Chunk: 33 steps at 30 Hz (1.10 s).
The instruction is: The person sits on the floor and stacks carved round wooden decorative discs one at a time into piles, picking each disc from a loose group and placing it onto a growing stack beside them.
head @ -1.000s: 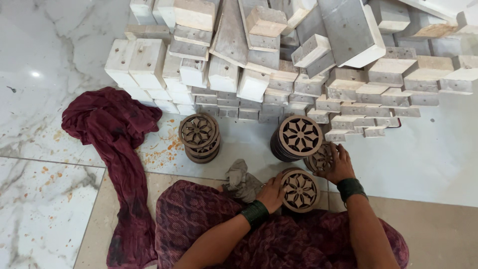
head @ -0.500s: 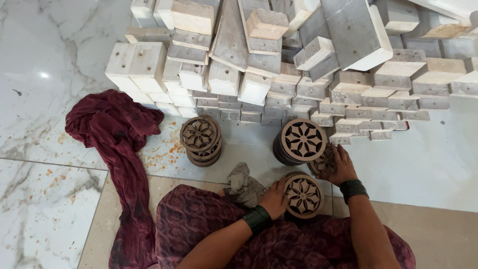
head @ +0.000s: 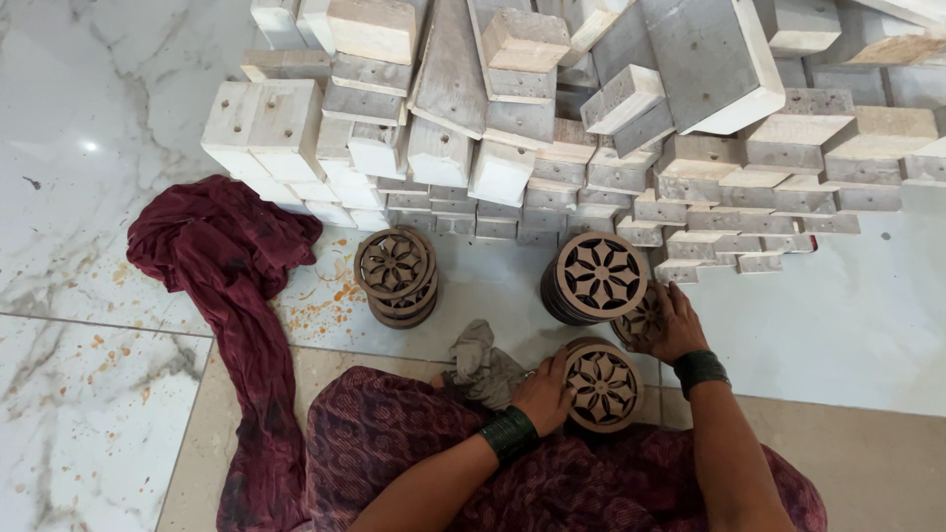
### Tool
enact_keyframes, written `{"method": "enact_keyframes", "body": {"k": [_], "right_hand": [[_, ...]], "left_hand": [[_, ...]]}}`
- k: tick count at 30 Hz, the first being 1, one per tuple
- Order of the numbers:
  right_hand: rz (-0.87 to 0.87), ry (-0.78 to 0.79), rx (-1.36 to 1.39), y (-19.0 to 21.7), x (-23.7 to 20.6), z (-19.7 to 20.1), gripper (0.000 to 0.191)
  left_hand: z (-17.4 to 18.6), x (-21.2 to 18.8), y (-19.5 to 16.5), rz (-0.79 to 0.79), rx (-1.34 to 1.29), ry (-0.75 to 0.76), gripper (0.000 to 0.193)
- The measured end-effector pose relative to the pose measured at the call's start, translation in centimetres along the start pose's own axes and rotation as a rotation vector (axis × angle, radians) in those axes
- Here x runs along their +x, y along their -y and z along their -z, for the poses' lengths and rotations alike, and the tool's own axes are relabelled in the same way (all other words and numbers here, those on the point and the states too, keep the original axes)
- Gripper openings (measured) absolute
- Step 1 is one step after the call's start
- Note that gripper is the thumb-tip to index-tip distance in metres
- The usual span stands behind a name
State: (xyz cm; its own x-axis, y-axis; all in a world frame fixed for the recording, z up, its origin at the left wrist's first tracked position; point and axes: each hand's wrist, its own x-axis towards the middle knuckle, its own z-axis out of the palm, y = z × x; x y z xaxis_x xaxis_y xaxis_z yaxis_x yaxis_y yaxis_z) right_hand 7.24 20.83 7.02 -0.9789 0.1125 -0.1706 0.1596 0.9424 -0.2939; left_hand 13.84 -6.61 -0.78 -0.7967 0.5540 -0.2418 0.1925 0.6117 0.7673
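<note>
My left hand [head: 545, 392] grips the left edge of a round carved wooden disc [head: 603, 386] with a flower cut-out, held just above my lap. My right hand [head: 672, 322] rests on another carved disc [head: 641, 317] lying on the floor, mostly hidden under my fingers. Just behind it stands a stack of the same discs [head: 594, 277]. A second, shorter stack of discs [head: 396, 276] stands farther left on the floor. Both wrists wear dark bangles.
A big pile of pale wooden blocks [head: 552, 128] fills the back. A dark red cloth [head: 232, 266] trails over the marble floor at left. A crumpled grey rag [head: 483, 363] lies by my knee. Orange dust speckles the floor [head: 325, 300].
The view has shifted slightly. My right hand has settled a little lower on the floor disc; my left hand keeps its hold on the disc in my lap.
</note>
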Motion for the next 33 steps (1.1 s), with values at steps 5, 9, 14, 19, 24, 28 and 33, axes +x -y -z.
{"method": "enact_keyframes", "body": {"k": [5,9,14,19,24,28,33], "right_hand": [[-0.058,0.041,0.004,-0.24,0.26,-0.26,0.148],[-0.06,0.068,-0.008,-0.02,0.24,-0.51,0.145],[-0.08,0.06,-0.016,0.01,0.13,-0.5,0.146],[-0.083,0.059,-0.025,-0.17,0.16,-0.68,0.146],[-0.105,0.074,-0.053,-0.18,0.3,-0.86,0.146],[-0.139,0.098,-0.064,0.01,0.45,-0.73,0.146],[-0.176,0.084,-0.002,-0.07,0.53,-0.52,0.145]], "left_hand": [[0.01,0.25,0.06,-0.02,-0.006,0.006,0.077],[-0.13,0.31,0.15,-0.017,0.015,0.005,0.077],[-0.13,0.33,0.04,-0.021,0.014,-0.007,0.078],[0.02,0.36,-0.08,-0.023,0.002,0.002,0.078],[0.11,0.34,-0.1,-0.016,-0.008,0.021,0.077],[0.17,0.37,-0.12,-0.021,-0.014,0.027,0.078],[0.24,0.36,-0.09,-0.019,-0.005,0.026,0.077]]}}
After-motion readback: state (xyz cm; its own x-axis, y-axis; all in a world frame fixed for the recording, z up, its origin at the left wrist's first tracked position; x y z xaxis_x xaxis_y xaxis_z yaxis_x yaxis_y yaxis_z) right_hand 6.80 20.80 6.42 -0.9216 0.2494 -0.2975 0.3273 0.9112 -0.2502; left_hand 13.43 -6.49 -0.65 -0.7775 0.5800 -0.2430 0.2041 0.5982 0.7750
